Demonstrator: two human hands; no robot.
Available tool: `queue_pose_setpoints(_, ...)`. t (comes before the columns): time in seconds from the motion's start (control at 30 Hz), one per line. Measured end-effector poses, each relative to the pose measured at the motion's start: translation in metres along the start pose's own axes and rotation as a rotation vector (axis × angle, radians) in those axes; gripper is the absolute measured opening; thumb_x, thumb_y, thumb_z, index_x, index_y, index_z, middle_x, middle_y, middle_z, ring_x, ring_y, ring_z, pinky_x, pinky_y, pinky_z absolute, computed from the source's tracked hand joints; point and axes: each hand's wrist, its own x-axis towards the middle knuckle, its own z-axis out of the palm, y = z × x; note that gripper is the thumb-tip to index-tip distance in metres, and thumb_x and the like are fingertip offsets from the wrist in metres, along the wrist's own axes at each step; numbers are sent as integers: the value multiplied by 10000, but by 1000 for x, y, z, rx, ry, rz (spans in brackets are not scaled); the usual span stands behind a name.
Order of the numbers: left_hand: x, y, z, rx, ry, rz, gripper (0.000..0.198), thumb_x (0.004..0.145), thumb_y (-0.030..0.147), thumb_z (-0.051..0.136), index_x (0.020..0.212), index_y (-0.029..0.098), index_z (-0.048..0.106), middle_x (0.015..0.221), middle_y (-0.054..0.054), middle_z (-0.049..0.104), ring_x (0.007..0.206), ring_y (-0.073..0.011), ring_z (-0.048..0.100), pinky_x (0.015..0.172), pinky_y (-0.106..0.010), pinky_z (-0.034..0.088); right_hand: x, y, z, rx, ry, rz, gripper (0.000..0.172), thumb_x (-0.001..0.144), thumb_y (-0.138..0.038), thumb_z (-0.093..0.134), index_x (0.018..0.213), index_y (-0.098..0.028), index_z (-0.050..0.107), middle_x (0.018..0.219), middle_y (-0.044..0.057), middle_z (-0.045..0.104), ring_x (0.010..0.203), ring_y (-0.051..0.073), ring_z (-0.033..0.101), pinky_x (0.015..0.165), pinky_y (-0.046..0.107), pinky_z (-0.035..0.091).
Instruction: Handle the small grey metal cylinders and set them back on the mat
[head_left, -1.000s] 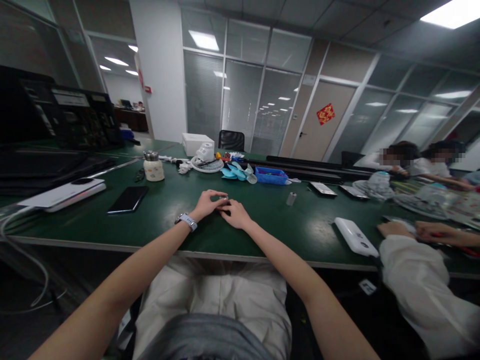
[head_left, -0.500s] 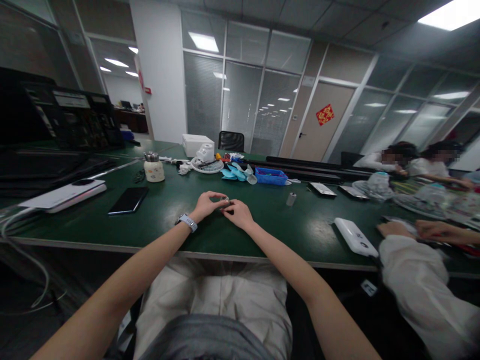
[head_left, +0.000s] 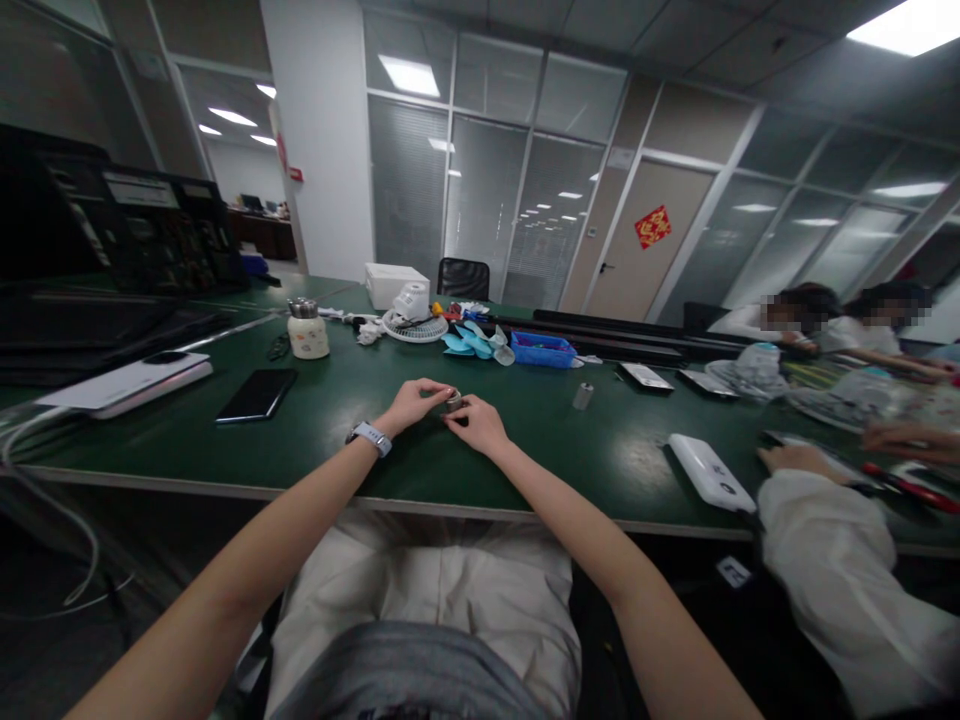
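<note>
A small metal cylinder (head_left: pixel 454 402) is held between my two hands above the green table, near its front edge. My left hand (head_left: pixel 414 404), with a watch at the wrist, has its thumb and fingers at the top left of the cylinder. From the right, my right hand (head_left: pixel 478 424) pinches the cylinder's side with its fingertips. Another metal cylinder (head_left: pixel 583 396) stands on the table to the right. A black phone (head_left: pixel 256 395) lies to the left of my hands.
Farther back are a cream jar (head_left: pixel 308 337), a white fan (head_left: pixel 414 327), light-blue pieces (head_left: pixel 471 343) and a blue basket (head_left: pixel 542 350). A white device (head_left: pixel 710 472) lies to the right, beside another person's sleeve (head_left: pixel 825 540). More people sit at the far right.
My left fingers have shifted slightly, and more of the small cylinder shows between my hands. At the right, a neighbour's hand has moved away and red-handled pliers now show.
</note>
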Motion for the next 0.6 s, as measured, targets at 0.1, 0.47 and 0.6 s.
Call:
queue_pose_setpoints(0.1, 4, -5, -4, 189, 59, 110, 298, 752, 479, 634, 851, 227, 759, 890, -61, 722, 884, -222, 628, 833, -347, 465, 0, 0, -1, -6, 2, -33, 187, 849, -323, 609, 971, -284, 746, 1041, 46, 629, 945, 173, 581, 827, 291, 457)
queue_pose_setpoints(0.47, -6, 13, 2, 402, 247, 226, 186, 787, 372, 615, 742, 218, 710, 805, -45, 691, 843, -209, 567, 813, -359, 424, 0, 2, 1, -11, 22, -64, 190, 851, -329, 607, 975, -287, 745, 1022, 46, 629, 937, 170, 569, 816, 281, 442)
queue_pose_setpoints(0.6, -7, 14, 3, 422, 274, 250, 201, 802, 381, 606, 739, 212, 694, 803, -45, 687, 840, -206, 561, 803, -351, 425, 0, 1, 1, -18, 11, -54, 192, 854, -336, 603, 981, -299, 743, 1029, 43, 623, 943, 171, 567, 813, 280, 442)
